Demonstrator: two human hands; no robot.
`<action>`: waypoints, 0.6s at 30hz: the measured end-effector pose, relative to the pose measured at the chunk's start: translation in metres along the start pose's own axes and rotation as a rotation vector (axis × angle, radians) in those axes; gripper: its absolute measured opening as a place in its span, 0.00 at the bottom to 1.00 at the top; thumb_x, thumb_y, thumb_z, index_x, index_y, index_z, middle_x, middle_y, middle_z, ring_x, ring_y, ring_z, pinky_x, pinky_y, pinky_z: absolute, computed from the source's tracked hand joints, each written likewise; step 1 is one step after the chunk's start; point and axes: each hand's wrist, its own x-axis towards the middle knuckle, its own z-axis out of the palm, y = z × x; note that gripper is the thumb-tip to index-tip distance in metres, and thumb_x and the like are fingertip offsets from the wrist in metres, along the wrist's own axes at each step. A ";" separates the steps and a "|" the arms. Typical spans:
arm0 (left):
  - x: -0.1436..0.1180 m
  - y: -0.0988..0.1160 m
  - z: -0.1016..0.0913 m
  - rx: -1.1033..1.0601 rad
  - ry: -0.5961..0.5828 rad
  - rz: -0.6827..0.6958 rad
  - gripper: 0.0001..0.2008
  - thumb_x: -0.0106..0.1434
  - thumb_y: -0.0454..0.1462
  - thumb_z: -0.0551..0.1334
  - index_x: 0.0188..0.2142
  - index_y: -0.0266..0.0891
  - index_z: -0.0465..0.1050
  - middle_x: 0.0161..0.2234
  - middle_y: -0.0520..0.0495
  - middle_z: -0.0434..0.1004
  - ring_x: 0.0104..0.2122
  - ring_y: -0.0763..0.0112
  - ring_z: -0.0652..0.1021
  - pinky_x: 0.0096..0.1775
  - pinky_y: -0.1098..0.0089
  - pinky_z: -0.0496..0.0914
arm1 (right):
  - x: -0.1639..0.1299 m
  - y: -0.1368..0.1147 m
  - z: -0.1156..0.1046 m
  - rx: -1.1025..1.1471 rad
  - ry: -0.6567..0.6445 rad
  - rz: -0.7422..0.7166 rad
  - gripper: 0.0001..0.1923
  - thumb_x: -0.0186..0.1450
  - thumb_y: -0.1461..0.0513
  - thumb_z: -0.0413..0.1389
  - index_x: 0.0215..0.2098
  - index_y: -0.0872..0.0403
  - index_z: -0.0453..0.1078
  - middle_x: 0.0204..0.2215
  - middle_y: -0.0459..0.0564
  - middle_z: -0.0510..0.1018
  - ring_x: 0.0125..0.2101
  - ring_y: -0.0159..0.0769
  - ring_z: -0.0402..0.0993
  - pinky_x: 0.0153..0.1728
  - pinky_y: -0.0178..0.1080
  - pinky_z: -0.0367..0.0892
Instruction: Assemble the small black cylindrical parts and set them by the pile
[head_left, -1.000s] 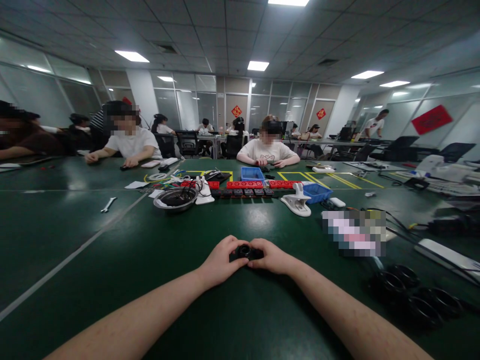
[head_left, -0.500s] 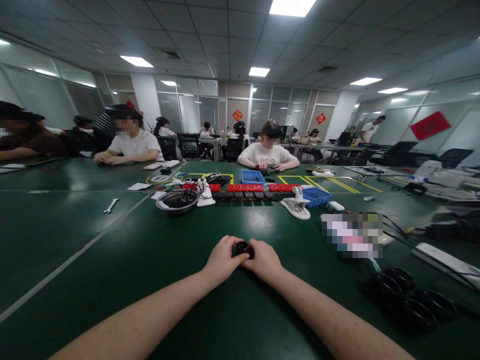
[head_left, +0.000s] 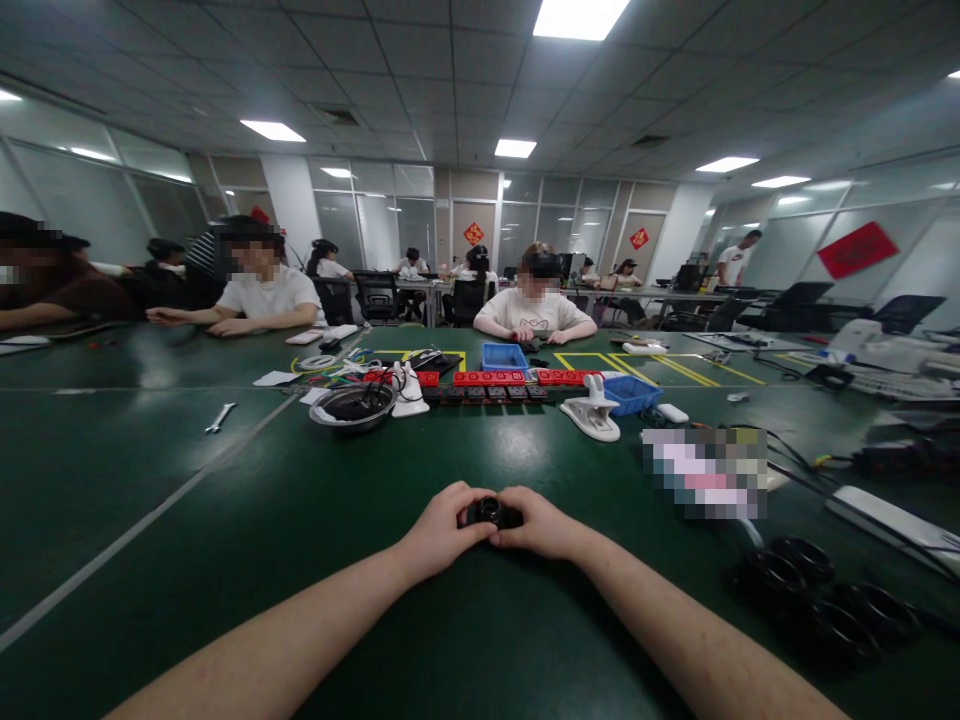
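Both hands meet at near centre of the green table [head_left: 225, 560]: left hand [head_left: 439, 528] and right hand [head_left: 541, 524] curl in from either side, fingertips pinching a small black part [head_left: 491, 514] between them, low over the tabletop. Black rings [head_left: 817, 590] lie near right. Farther off, a metal bowl [head_left: 352, 405], white clamp [head_left: 594, 412], blue bin [head_left: 504, 353].

From my feed, the table [head_left: 225, 560] looks like a smooth dark-green mat with a soft sheen that catches the ceiling lights. The small black part [head_left: 491, 514] pinched between my left hand [head_left: 439, 530] and right hand [head_left: 541, 525] reads as glossy plastic. The bowl [head_left: 352, 406] is shiny metal, as is the wrench [head_left: 220, 417]. The clamp [head_left: 594, 410] seems smooth white plastic, the bin [head_left: 632, 392] blue plastic, and the black rings [head_left: 817, 600] dull black.
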 end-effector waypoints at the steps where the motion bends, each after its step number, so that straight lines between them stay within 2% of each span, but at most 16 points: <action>1: 0.000 0.000 0.000 0.000 -0.005 0.000 0.16 0.53 0.39 0.59 0.43 0.45 0.67 0.27 0.54 0.59 0.27 0.74 0.64 0.29 0.74 0.59 | 0.000 0.001 0.000 0.012 -0.010 -0.008 0.11 0.49 0.60 0.59 0.29 0.58 0.67 0.25 0.44 0.67 0.25 0.29 0.62 0.26 0.31 0.56; 7: 0.002 -0.002 0.000 -0.001 -0.031 0.005 0.16 0.53 0.38 0.59 0.43 0.45 0.66 0.27 0.54 0.59 0.27 0.74 0.65 0.30 0.74 0.59 | 0.001 0.003 -0.004 0.122 -0.088 -0.050 0.09 0.51 0.62 0.57 0.30 0.58 0.67 0.24 0.43 0.66 0.25 0.28 0.61 0.25 0.30 0.57; 18: 0.001 0.000 -0.001 -0.006 -0.038 -0.003 0.16 0.53 0.38 0.59 0.43 0.45 0.66 0.28 0.54 0.59 0.27 0.74 0.64 0.30 0.74 0.59 | -0.002 -0.004 -0.009 0.156 -0.104 -0.028 0.07 0.51 0.65 0.57 0.29 0.58 0.66 0.25 0.43 0.65 0.26 0.28 0.62 0.28 0.31 0.58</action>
